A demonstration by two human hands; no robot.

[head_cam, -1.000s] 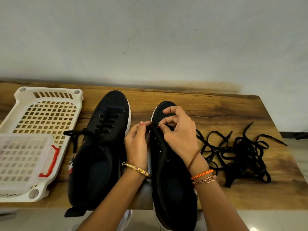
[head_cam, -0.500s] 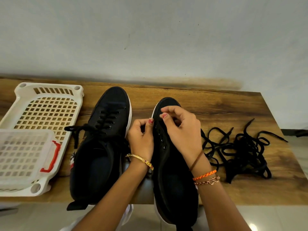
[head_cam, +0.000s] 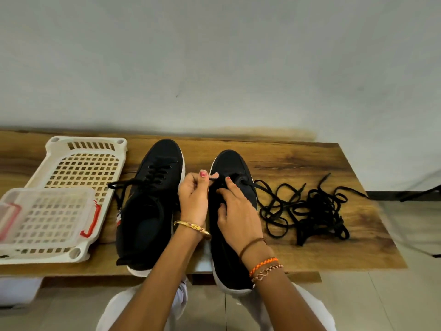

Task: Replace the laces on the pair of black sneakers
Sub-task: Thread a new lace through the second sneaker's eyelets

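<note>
Soft, even light fills the scene, possibly from overhead. The grey wall (head_cam: 214, 56) is bright, without glare. Weak shadows sit under the black sneakers (head_cam: 152, 206). Wide-angle distortion bows the wooden table (head_cam: 298, 161) at left and right. The near clear box (head_cam: 45, 216) looks blurred.

Two sneakers (head_cam: 152, 201) side by side on table (head_cam: 298, 161), basket (head_cam: 81, 168) left, loose laces (head_cam: 310, 209) right
</note>
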